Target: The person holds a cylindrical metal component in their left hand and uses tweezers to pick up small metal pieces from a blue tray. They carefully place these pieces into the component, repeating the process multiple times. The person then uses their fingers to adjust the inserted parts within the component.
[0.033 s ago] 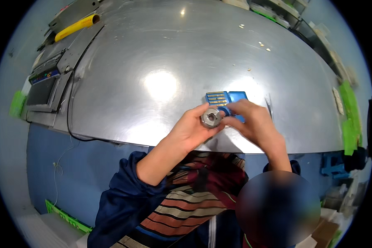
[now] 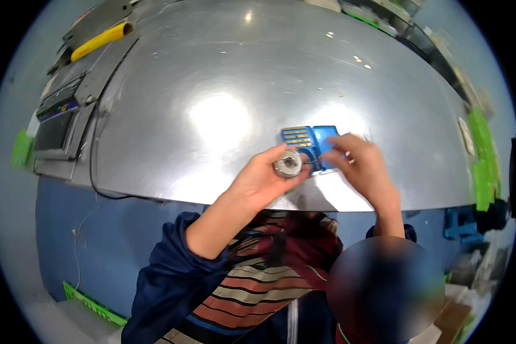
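Note:
My left hand (image 2: 262,179) grips a round silver metal piece (image 2: 288,164) with a hole in its middle, the face with the hole turned up. Just beyond it on the metal table lies an open blue case (image 2: 325,133). Rows of several brass-coloured small parts (image 2: 296,136) fill the case's left half. My right hand (image 2: 358,166) hovers at the case's right half, apart from the metal piece. Its fingertips are smeared by motion, so I cannot make out whether they pinch anything. Part of the case is hidden behind both hands.
On the left stand a device with a dark panel (image 2: 56,131) and a yellow tube (image 2: 100,41), with a black cable (image 2: 93,155) running down the table's side. Small pale scraps (image 2: 358,59) dot the far right. Green tape (image 2: 483,160) marks the right edge.
My right hand has drawn back to the right from the round metal piece, uncovering more of the blue case. My left hand keeps its grip. The whole view has shifted slightly.

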`<state>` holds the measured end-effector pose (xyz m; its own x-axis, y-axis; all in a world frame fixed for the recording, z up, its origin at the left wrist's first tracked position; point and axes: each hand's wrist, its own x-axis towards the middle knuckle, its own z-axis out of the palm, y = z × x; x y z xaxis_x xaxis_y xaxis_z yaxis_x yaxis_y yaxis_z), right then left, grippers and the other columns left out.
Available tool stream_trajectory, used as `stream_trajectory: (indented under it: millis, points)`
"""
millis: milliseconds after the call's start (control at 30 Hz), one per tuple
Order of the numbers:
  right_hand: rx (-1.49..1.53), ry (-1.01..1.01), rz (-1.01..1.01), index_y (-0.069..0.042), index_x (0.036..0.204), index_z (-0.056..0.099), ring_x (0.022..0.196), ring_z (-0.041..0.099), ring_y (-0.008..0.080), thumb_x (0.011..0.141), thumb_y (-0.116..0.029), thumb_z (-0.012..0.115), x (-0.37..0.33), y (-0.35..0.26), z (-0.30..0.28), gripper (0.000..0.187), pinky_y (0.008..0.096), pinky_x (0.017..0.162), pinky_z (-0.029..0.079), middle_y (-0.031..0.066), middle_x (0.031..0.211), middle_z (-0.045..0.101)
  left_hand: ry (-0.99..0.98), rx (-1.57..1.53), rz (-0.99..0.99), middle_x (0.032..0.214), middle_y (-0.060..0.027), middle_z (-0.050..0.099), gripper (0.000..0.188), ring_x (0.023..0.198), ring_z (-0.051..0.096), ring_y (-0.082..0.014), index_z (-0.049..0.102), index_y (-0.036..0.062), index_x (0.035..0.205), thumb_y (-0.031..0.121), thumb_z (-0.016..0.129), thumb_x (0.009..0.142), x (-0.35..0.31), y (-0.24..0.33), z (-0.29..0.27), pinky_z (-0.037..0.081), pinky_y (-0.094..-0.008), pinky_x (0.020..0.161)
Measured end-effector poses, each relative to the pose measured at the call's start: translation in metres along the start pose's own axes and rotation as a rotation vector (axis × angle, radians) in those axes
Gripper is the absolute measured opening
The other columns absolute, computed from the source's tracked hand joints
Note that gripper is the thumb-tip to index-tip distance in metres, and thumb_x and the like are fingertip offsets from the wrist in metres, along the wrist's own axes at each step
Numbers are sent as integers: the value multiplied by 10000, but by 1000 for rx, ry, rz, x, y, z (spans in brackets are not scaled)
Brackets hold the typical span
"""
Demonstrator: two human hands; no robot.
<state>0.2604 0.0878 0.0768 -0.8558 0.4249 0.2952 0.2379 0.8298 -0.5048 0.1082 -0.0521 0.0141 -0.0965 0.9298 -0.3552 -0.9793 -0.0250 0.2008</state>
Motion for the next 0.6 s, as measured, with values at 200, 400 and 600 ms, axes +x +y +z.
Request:
stream_trajectory:
  millis: [200, 400, 600]
  points:
    - [-205, 321, 496, 32, 936, 672, 683, 642, 240, 850, -107, 630, -61, 95, -54, 168, 322, 650, 501, 176, 819, 669, 79, 92, 37, 1221, -246, 506, 346, 1132, 542, -359, 439, -53, 1229, 22, 562, 915, -2, 5, -3, 497, -426, 1012]
    - [-228, -6, 362, 11, 1150, 599, 1001, 589, 348, 815, -109, 647, -72, 95, -9, 359, 387, 844, 486, 193, 1163, 559, 110, 155, 50, 1231, -254, 499, 339, 1148, 534, -368, 410, -71, 1253, 26, 507, 943, 1, 3, 7, 481, -424, 1034]
    - [-204, -137, 335, 80, 1135, 574, 989, 546, 397, 773, -102, 687, -68, 98, -9, 422, 396, 876, 462, 227, 1122, 531, 42, 143, 68, 1215, -297, 499, 407, 1120, 544, -401, 371, -80, 1262, 238, 395, 1009, -4, 4, 13, 502, -456, 969]
